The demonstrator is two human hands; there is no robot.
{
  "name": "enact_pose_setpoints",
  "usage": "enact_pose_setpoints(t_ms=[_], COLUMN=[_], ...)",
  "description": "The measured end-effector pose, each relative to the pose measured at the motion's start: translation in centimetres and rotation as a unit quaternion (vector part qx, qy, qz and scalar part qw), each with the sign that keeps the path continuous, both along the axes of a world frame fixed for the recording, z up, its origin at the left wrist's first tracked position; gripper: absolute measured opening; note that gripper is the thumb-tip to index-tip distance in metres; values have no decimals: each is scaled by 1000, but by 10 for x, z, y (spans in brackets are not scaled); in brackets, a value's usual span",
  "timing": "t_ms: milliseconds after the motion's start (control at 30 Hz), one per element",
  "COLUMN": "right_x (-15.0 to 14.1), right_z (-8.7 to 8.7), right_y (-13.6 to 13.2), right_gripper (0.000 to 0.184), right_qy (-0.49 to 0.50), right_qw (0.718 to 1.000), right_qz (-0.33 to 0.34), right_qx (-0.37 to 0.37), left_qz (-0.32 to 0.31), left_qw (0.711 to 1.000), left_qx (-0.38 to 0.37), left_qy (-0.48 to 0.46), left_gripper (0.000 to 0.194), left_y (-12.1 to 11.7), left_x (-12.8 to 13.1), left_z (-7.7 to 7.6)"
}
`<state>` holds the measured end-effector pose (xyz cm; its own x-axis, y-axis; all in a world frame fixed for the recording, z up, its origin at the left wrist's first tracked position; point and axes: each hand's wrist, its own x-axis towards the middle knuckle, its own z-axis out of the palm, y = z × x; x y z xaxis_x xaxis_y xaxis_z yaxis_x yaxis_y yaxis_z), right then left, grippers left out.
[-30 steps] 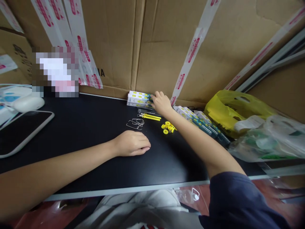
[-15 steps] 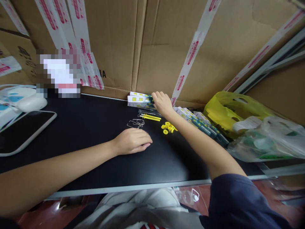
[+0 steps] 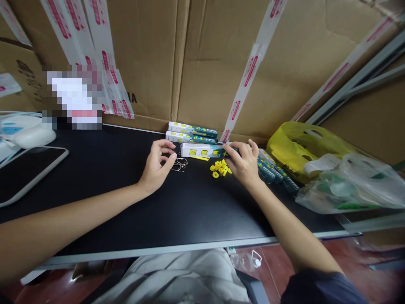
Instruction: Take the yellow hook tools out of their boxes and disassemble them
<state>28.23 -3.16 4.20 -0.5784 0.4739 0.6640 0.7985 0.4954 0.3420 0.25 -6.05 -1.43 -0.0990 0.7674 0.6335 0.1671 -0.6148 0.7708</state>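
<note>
Over the black tabletop (image 3: 196, 215), in the head view, the right hand (image 3: 245, 164) pinches the right end of a slim white-and-green box (image 3: 202, 150) between thumb and fingers. This box lies level in front of two similar boxes (image 3: 191, 131) set by the cardboard (image 3: 152, 63). Just beside its left end, the left hand (image 3: 157, 162) has its fingers curved and spread from the thumb, holding nothing. Bent metal wires (image 3: 181, 164) lie next to the left fingertips, and a yellow rod (image 3: 202, 158) shows partly below the held box. Small yellow pieces (image 3: 218, 169) sit in a pile near the right hand. Further right, more slim boxes (image 3: 275, 169) lie slanted beside a yellow bag (image 3: 284, 147) and a clear bag (image 3: 344, 185); far left rests a phone (image 3: 31, 177).
</note>
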Motion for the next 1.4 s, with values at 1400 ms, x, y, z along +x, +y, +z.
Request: enact_pose_setpoints(t_ms=[1400], right_x=[-2], right_z=[-2], right_y=[2], right_gripper=[35], right_qy=[23], right_qw=[998], right_qz=[54], right_qx=[-13], left_qz=[-69], left_qw=[995], left_qx=[-73], left_qy=[0], left_gripper=[22], left_y=[0], left_x=[-1], left_z=[-1])
